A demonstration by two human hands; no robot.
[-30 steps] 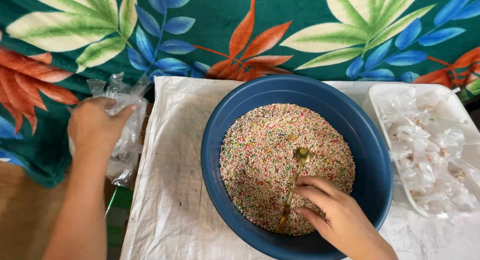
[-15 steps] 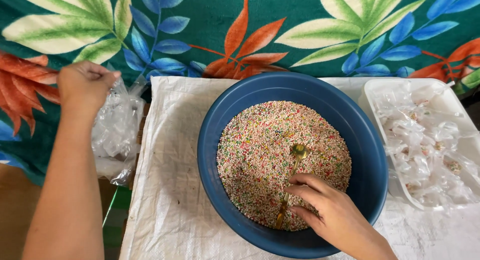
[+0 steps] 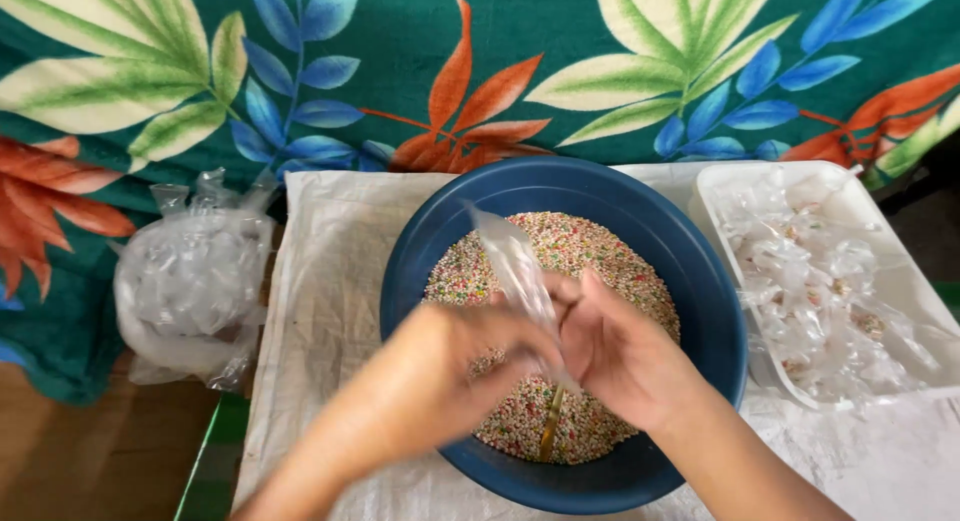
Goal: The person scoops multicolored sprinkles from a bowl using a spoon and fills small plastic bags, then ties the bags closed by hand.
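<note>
At the left edge of the white woven mat (image 3: 330, 311), half off it and resting on the leaf-printed green cloth (image 3: 400, 51), sits a bunched heap of small clear plastic bags (image 3: 190, 281). The left hand (image 3: 470, 351), which half a second ago was up at that heap, has come across to the middle and now meets the right hand (image 3: 620, 356) over the round dark-blue plastic bowl (image 3: 720, 311) of tiny multicoloured sugar beads (image 3: 590, 251). Between them stands one small clear plastic bag (image 3: 515, 271), mouth upward and tilted; both hands are closed on its lower part with pinching fingers, though motion blur hides the exact grip. So a fresh bag has been fetched and is being worked open above the beads. A thin golden spoon (image 3: 550, 436) lies half-buried in the beads below the hands, let go by the right hand. Along the mat's right edge a white rectangular plastic tray (image 3: 720, 181) holds many filled clear packets (image 3: 820, 281).
</note>
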